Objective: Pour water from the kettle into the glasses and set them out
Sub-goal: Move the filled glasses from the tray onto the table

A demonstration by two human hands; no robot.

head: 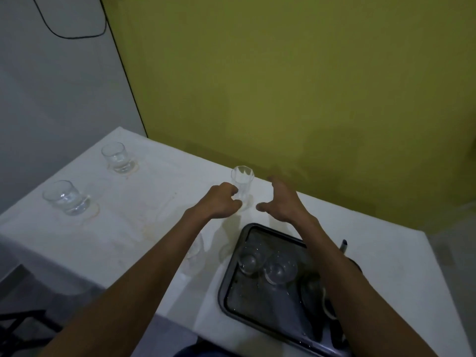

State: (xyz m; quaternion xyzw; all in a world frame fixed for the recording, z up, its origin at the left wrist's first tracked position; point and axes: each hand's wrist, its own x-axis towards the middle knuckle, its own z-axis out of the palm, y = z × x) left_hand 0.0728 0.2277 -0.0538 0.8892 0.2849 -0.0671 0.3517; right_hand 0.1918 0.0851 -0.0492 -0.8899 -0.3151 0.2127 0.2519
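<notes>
A tall faceted glass stands on the white table near the back edge. My left hand is curled around its lower part, fingertips on it. My right hand hovers just right of the glass, fingers spread, touching nothing. Two short tumblers holding water stand at the far left, one at the back and one nearer. Another clear glass is partly hidden under my left forearm. A dark tray holds two glasses. A dark kettle sits on the tray, mostly behind my right forearm.
A yellow-green wall runs right behind the table's back edge. The wall on the left is grey, with a black cable hanging on it. A black frame stands below the table's left front edge. The tray overhangs the front edge.
</notes>
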